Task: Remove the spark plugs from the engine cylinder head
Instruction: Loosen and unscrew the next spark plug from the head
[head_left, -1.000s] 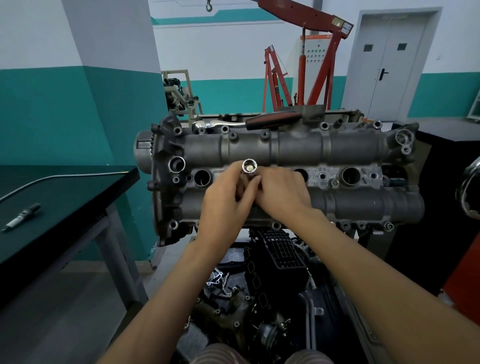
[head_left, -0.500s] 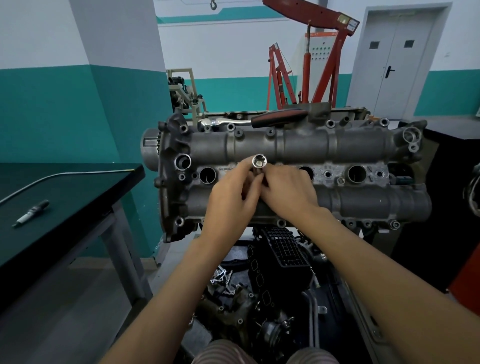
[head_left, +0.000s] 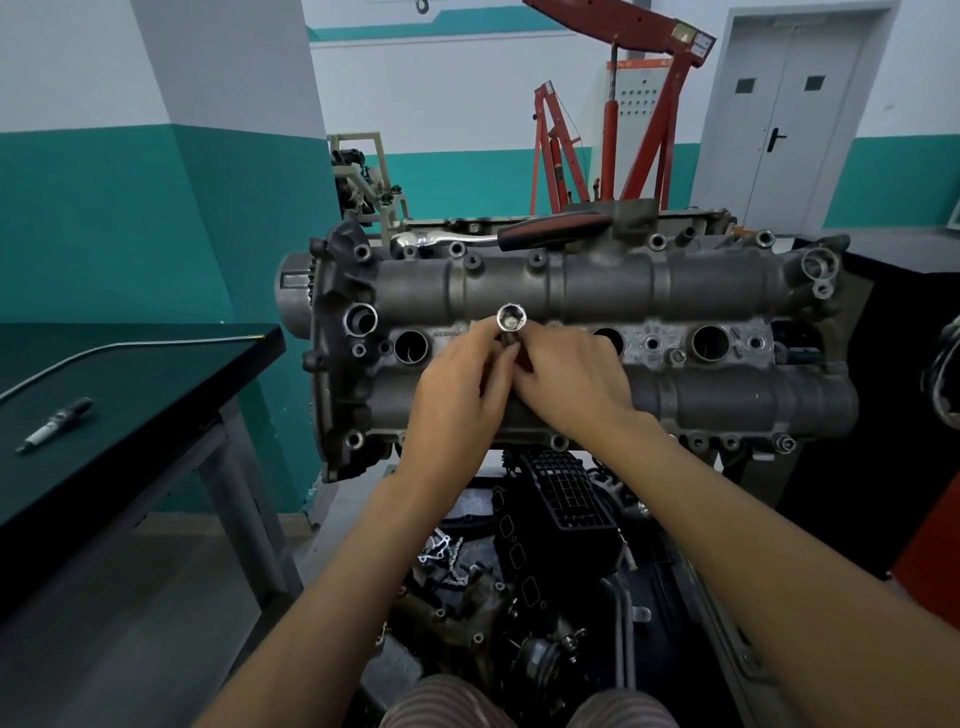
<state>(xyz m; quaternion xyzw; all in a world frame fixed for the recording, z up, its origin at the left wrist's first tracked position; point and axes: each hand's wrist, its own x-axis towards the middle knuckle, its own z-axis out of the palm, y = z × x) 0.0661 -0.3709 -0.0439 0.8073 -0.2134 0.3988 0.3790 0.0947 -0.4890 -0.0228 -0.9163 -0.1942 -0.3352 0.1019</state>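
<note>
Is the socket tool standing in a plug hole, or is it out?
In. The socket tool stands upright at the second plug hole of the cylinder head, its open end up; left hand and right hand pinch its shaft.

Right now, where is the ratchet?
The ratchet lies along the far top edge of the cylinder head, left of centre in the head view, beyond both hands.

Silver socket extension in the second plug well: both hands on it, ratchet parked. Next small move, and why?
Probably keep twirling the silver socket extension by finger and lift it out. The left hand and right hand pinch its shaft over the grey cylinder head, and the red-handled ratchet lies unused on top, which suggests the plug is already loose.
</note>
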